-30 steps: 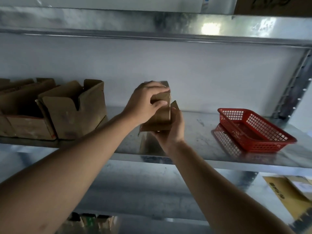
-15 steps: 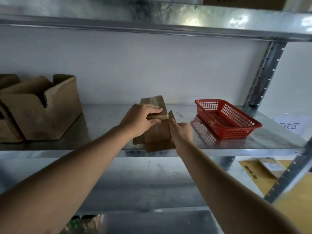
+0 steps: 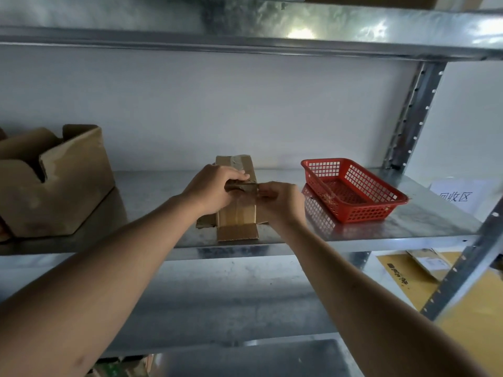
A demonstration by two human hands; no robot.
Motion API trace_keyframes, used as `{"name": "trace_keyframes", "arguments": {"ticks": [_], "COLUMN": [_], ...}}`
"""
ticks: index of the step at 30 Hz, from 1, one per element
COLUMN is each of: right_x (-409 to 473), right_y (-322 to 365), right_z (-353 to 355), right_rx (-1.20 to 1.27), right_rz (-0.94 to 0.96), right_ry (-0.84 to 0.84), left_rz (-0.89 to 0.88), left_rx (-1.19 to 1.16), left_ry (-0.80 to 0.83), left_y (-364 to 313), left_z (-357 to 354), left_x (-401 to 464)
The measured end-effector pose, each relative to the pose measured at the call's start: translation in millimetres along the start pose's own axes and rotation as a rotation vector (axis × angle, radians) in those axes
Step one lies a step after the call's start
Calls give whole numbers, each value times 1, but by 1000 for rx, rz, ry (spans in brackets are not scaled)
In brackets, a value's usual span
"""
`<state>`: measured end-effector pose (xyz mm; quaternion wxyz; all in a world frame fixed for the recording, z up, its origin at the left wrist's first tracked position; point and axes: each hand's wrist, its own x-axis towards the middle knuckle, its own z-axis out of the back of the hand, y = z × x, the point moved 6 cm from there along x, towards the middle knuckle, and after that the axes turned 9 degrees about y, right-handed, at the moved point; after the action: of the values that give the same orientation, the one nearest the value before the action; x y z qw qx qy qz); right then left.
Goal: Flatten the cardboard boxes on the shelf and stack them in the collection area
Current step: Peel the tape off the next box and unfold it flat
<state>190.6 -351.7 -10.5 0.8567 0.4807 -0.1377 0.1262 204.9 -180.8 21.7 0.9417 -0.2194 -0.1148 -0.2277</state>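
A small brown cardboard box point(image 3: 237, 216) lies on the metal shelf point(image 3: 408, 227), its flaps spread at the front edge and grey tape on its far end. My left hand point(image 3: 215, 190) grips the box's upper flap from the left, fingers curled over it. My right hand point(image 3: 283, 202) pinches the same flap from the right. An open, unflattened cardboard box point(image 3: 54, 183) stands at the shelf's left end.
A red plastic mesh basket point(image 3: 353, 189) sits on the shelf right of my hands. A white paper sign point(image 3: 457, 197) lies at the far right. Yellow envelopes point(image 3: 402, 273) lie on a lower level. Another shelf runs overhead.
The small box came down from upright in my hands to lying on the shelf near its front edge. Both hands moved to its top flap. The camera view shifted right.
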Motion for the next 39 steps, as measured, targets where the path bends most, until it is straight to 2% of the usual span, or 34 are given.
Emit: {"name": "trace_keyframes", "arguments": {"ticks": [6,10,14,22,32,39], "right_x": [5,13,16,19,16,16], "right_y": [3,1,-5,-12,11,16], "right_z": [8,7,4,0,13,26], "right_rx": [-233,-299,-239,-255,-535,-363], "right_rz": [166,225,220,233,429,470], "right_ry": [-79,4,109,102,171,116], "left_rz": [-12,-29,-6,7,-18,-22], "left_rx": [-32,-49,-78,-70,32,148], "left_ry": [-7,-24,-74,-90,-28,-87], "left_y": [3,1,-1,-4,-4,-16], "left_z": [4,2,-2,-3,-6,-11], "left_x": [3,2,-2,-2,6,11]}}
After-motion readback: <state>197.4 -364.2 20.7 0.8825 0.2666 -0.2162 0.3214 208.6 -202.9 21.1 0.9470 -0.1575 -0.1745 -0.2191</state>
